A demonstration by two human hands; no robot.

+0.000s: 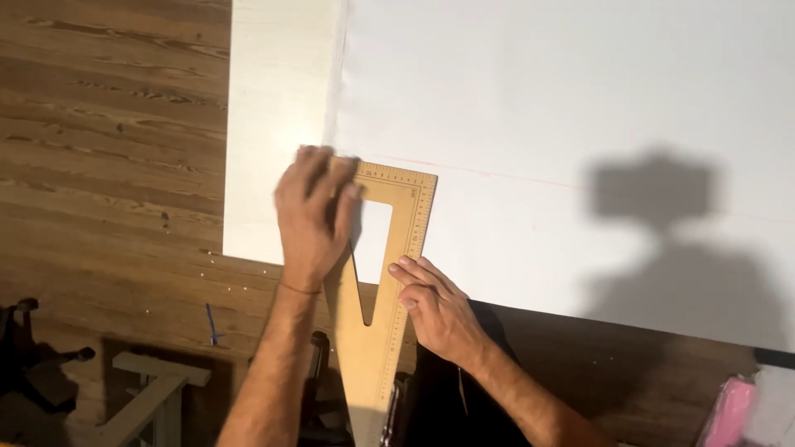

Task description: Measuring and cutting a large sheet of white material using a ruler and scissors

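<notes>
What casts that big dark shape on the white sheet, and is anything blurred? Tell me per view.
Head view: light from behind the person throws a hard shadow of the head and its boxy camera onto the white sheet; the left hand on the wooden ruler is slightly motion-blurred; the right hand is sharper; the pink thing at the lower right is blurred.

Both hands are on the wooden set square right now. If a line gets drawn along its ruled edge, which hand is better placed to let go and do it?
Probably the right hand: its fingertips rest at the ruled edge of the set square, while the left hand presses its corner flat on the white fabric.
</notes>
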